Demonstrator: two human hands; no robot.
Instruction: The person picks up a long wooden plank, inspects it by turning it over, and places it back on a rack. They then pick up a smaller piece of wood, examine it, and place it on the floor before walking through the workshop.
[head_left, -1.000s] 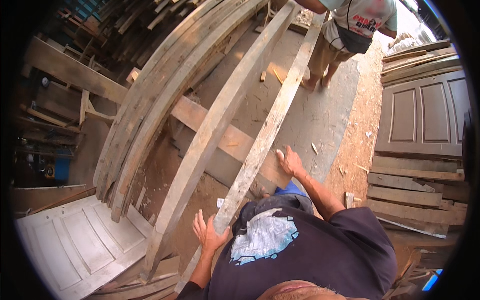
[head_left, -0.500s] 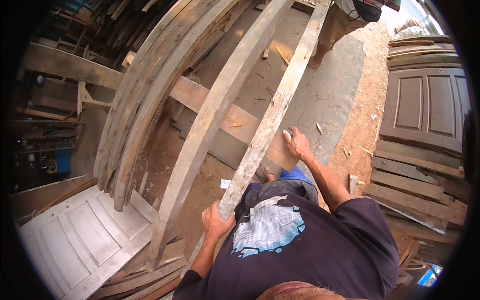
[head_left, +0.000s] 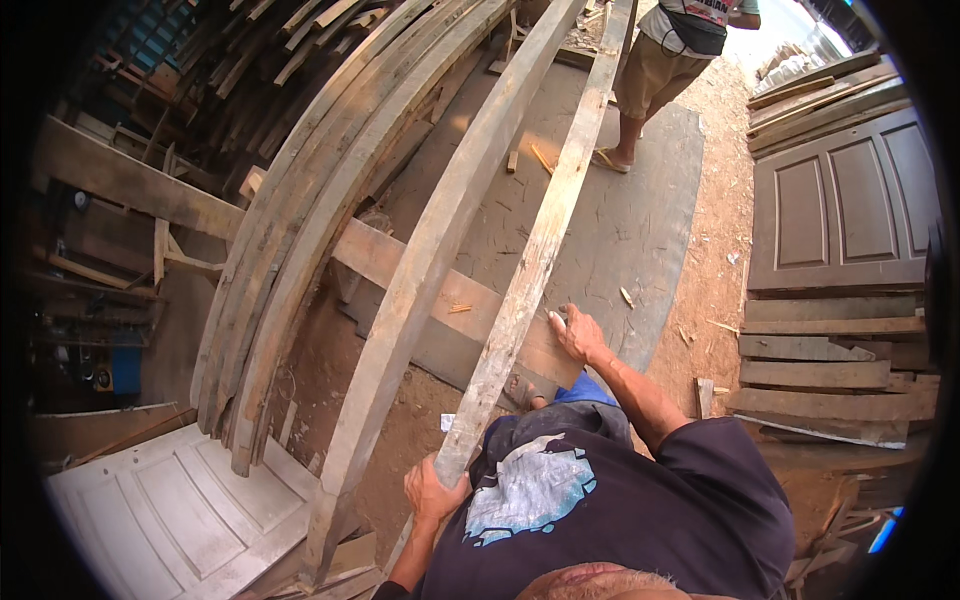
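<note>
My left hand (head_left: 435, 488) is closed round the near end of a long, narrow, weathered wooden beam (head_left: 536, 262). This beam runs away from me toward the top of the view and lies across a wide crosswise plank (head_left: 372, 250). Off to the beam's right, my right hand (head_left: 578, 337) holds nothing; its fingers are apart, above the plank's right end. A thicker squared beam (head_left: 425, 240) stretches alongside on the left, with a gap between the two. A few small yellowish wood bits (head_left: 460, 308) rest on the plank between them.
Several long beams (head_left: 300, 200) are stacked at left, above a white panelled door (head_left: 180, 500). A brown panelled door (head_left: 845, 205) and stacked boards (head_left: 820, 375) stand at right. Another person (head_left: 650, 75) is beside the beam's far end, on a grey sheet (head_left: 620, 240) strewn with scraps.
My view has tilted toward the far end, showing more of the other person, whose foot has shifted. My left hand keeps its grip on the narrow beam. My right hand stays off it.
</note>
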